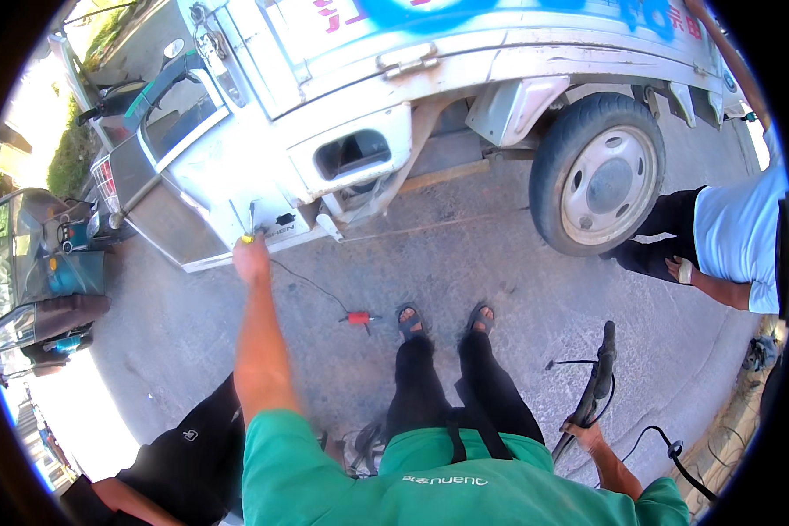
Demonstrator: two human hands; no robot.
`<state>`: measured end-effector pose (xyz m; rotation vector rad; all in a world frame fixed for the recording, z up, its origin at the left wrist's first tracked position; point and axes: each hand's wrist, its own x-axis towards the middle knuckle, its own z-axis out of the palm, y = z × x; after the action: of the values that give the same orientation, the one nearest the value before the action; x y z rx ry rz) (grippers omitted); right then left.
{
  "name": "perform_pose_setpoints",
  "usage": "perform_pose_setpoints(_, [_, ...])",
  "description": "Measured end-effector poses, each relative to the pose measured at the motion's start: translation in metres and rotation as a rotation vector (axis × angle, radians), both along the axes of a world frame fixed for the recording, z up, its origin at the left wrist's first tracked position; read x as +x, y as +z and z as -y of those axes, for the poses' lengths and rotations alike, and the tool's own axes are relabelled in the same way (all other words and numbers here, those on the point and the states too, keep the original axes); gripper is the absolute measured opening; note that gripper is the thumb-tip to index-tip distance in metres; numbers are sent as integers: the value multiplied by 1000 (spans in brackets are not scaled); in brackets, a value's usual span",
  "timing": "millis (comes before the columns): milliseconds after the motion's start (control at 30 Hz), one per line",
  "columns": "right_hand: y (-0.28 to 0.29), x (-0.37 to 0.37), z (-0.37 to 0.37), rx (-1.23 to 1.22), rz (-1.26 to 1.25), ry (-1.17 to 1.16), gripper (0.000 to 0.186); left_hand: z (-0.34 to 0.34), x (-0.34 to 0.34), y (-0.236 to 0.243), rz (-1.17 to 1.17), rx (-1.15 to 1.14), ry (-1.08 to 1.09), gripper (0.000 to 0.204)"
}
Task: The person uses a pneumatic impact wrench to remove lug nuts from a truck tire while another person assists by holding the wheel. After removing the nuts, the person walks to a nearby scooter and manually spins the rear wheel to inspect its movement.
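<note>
Screwdriver [249, 230] in left-hand fingers [252, 256], closed

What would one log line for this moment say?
left hand: holds yellow-handled tool at white truck | right hand: grips black handlebar | red tool: on ground

Blue and pink painted lettering [465, 13] runs along the white truck's side panel at the top of the frame. No packages or screens show.

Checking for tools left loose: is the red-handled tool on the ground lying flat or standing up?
Lying flat. The red-handled tool rests on its side on the concrete ground, apart from both hands, just left of the person's sandalled feet.
</note>
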<state>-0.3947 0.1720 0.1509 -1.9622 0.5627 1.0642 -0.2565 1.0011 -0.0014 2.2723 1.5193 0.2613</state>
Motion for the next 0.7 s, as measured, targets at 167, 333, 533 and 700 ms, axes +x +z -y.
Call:
perform_pose_setpoints(167, [-3, 3, -21, 38, 36, -25, 17, -4, -5, -7, -43, -92, -15, 46])
perform_pose_setpoints(333, [-3, 9, -34, 79, 99, 3, 15, 3, -10, -8, 10, -25, -64, 42])
perform_pose_setpoints(533, [-2, 10, -35, 37, 59, 74, 17, 0, -6, 0, 30, -48, -71, 41])
perform_pose_setpoints(700, [-1, 3, -30, -2, 20, 134, 20, 3, -19, -5, 50, -98, -70, 40])
